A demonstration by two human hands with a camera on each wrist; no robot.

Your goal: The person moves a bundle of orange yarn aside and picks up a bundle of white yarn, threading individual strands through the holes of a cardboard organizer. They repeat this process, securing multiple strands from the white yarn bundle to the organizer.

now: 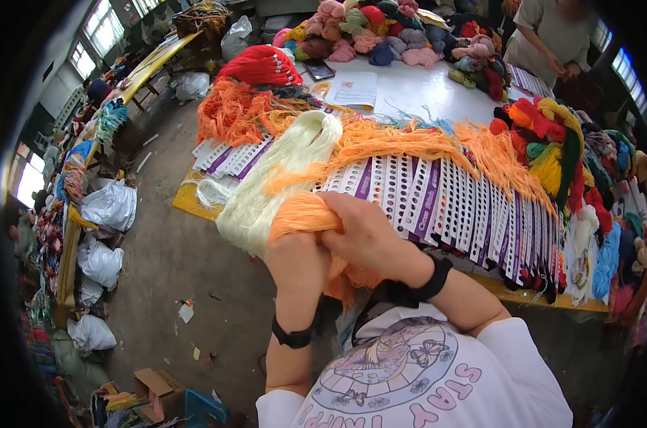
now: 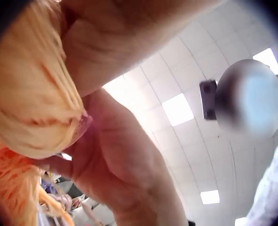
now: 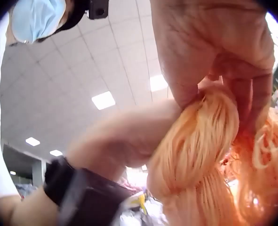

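The orange hank (image 1: 302,215) is up at the near edge of the table (image 1: 184,203), bunched at the hands. The right hand (image 1: 370,232) grips it with curled fingers, seen from beneath only in the right wrist view. The left hand (image 1: 298,260) is against it, but the hank hides its fingers, so their bend cannot be told. Both wrist views add ceiling lights (image 3: 103,100); the head view alone shows the cards (image 1: 423,192). Just beyond lies pale yarn (image 1: 280,175); loose orange yarn (image 1: 402,145) covers the cards' far ends. White bags (image 1: 109,205), contents hidden, sit left on the floor (image 1: 195,274), near a cardboard box (image 1: 159,389) and blue crate (image 1: 206,409).
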